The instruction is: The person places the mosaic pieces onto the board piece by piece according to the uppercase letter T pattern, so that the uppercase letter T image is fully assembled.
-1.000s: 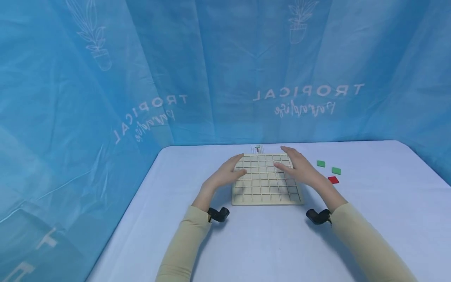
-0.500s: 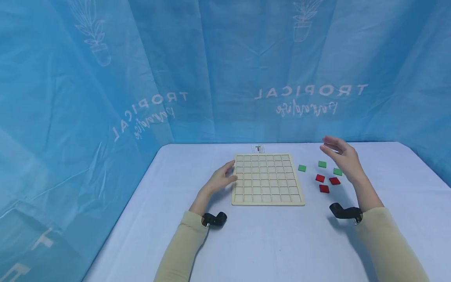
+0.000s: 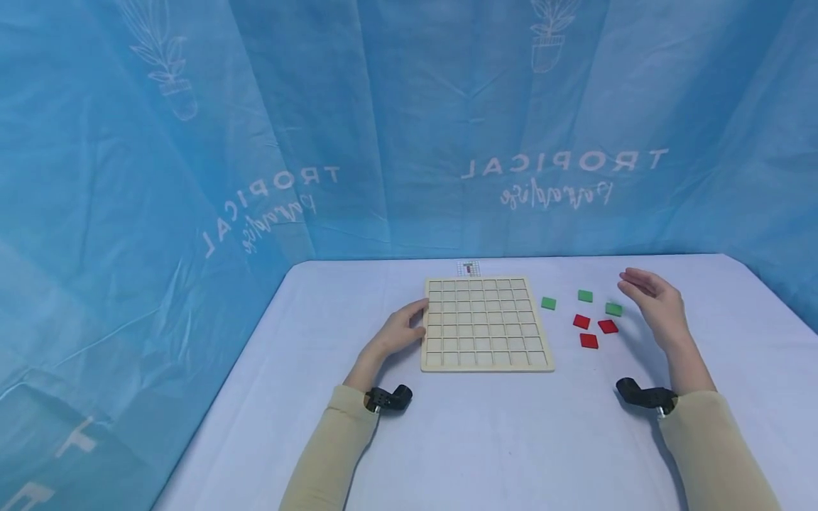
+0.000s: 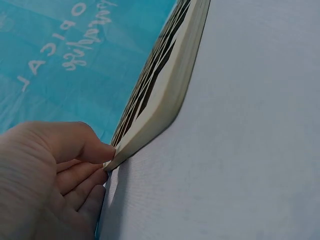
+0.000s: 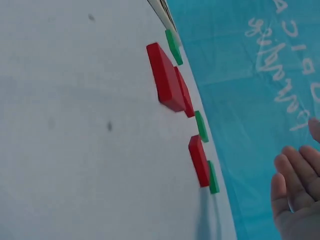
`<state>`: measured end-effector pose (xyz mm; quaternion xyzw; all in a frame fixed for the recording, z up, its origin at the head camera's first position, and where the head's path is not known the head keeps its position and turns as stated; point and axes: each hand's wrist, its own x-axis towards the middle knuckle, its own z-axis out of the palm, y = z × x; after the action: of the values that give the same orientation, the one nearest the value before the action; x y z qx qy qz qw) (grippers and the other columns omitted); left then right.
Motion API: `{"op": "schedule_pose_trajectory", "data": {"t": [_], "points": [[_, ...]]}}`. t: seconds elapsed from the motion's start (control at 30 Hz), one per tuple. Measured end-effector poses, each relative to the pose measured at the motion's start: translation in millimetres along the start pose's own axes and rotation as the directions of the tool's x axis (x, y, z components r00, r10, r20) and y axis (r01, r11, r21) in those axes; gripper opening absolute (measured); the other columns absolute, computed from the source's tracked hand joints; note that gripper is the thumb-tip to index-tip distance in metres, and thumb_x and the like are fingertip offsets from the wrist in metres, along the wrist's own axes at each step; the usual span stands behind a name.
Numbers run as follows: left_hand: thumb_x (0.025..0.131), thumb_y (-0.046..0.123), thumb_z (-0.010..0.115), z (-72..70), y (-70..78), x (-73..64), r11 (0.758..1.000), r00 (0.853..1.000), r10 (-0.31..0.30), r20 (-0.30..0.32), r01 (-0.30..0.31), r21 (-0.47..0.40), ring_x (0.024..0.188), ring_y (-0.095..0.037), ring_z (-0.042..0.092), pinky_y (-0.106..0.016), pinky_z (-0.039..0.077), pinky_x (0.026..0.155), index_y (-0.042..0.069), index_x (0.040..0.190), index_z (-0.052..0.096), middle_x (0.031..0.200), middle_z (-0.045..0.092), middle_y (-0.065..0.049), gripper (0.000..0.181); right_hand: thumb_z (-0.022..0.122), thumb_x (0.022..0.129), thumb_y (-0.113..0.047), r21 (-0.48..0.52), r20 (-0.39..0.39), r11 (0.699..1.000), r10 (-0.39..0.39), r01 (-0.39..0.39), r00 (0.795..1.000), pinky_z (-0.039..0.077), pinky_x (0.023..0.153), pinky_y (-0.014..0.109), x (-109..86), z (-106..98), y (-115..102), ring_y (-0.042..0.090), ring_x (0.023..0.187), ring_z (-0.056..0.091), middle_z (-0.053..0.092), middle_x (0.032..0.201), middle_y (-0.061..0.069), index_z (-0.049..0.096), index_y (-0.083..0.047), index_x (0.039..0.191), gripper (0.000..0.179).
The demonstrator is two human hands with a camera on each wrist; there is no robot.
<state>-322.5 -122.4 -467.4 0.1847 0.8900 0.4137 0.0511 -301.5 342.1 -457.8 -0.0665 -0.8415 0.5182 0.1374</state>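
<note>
A pale wooden grid board (image 3: 483, 323) lies flat on the table, its squares bare. My left hand (image 3: 395, 333) is beside its left edge, thumb and fingertips set apart along that edge; in the left wrist view the thumb tip meets the board's side (image 4: 172, 102). My right hand (image 3: 658, 309) hovers over the table right of the tiles, fingers loosely bent and holding nothing. Between board and right hand lie three green tiles, one nearest the board (image 3: 548, 303), one at the back (image 3: 585, 296) and one by the right hand (image 3: 613, 309). Three red tiles (image 3: 589, 341) sit closer to me.
Behind the board lies a small printed grid card (image 3: 469, 268) with a coloured pattern. Blue curtains (image 3: 422, 128) with white lettering hang behind and left of the white table (image 3: 486, 440). Each wrist wears a black camera mount (image 3: 393, 398).
My right hand has left the board's right side and moved right, past the tiles, uncovering several of them. My left hand has drawn slightly back to the board's left edge.
</note>
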Motion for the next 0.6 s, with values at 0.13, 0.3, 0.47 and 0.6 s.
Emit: {"op": "schedule_pose_trajectory", "data": {"t": [0.13, 0.3, 0.47, 0.6], "points": [[0.085, 0.000, 0.055, 0.7, -0.5, -0.9, 1.000, 1.000, 0.009, 0.012, -0.009, 0.004, 0.137, -0.024, 0.030, -0.034, 0.025, 0.112, 0.001, 0.144, 0.035, 0.148, 0.035, -0.013, 0.063, 0.051, 0.091, -0.052, -0.014, 0.027, 0.999, 0.049, -0.048, 0.998, 0.031, 0.108, 0.050, -9.6, -3, -10, 0.028, 0.131, 0.038, 0.042, 0.143, 0.015, 0.037, -0.012, 0.146, 0.069], [0.084, 0.000, 0.056, 5.3, -0.4, -1.8, 1.000, 1.000, 0.001, 0.013, -0.001, -0.002, 0.137, -0.024, 0.029, -0.034, 0.026, 0.111, 0.001, 0.144, 0.034, 0.148, 0.035, -0.013, 0.064, 0.051, 0.092, -0.051, -0.063, 0.065, 0.991, 0.121, -0.117, 0.991, 0.029, 0.105, 0.059, -14.0, -5, -5, 0.039, 0.132, 0.031, 0.038, 0.143, 0.023, 0.033, -0.005, 0.146, 0.073], [0.084, 0.001, 0.056, 2.2, -1.1, -1.5, 1.000, 1.000, -0.001, 0.014, 0.001, 0.010, 0.137, -0.024, 0.029, -0.034, 0.025, 0.112, 0.002, 0.144, 0.035, 0.148, 0.035, -0.012, 0.063, 0.051, 0.094, -0.043, -0.142, 0.067, 0.986, 0.099, -0.089, 0.993, 0.035, 0.101, 0.058, -9.1, 1, 17, 0.042, 0.128, 0.037, 0.045, 0.137, 0.025, 0.037, -0.002, 0.143, 0.066], [0.085, 0.001, 0.055, 0.3, -2.6, 0.4, 1.000, 1.000, 0.007, 0.015, -0.008, 0.020, 0.137, -0.024, 0.029, -0.034, 0.025, 0.112, 0.002, 0.144, 0.035, 0.148, 0.035, -0.012, 0.063, 0.052, 0.096, -0.034, -0.188, 0.076, 0.981, 0.056, -0.041, 0.995, 0.035, 0.100, 0.060, -10.4, 4, 20, 0.043, 0.125, 0.040, 0.050, 0.132, 0.025, 0.041, -0.001, 0.141, 0.057]]}}
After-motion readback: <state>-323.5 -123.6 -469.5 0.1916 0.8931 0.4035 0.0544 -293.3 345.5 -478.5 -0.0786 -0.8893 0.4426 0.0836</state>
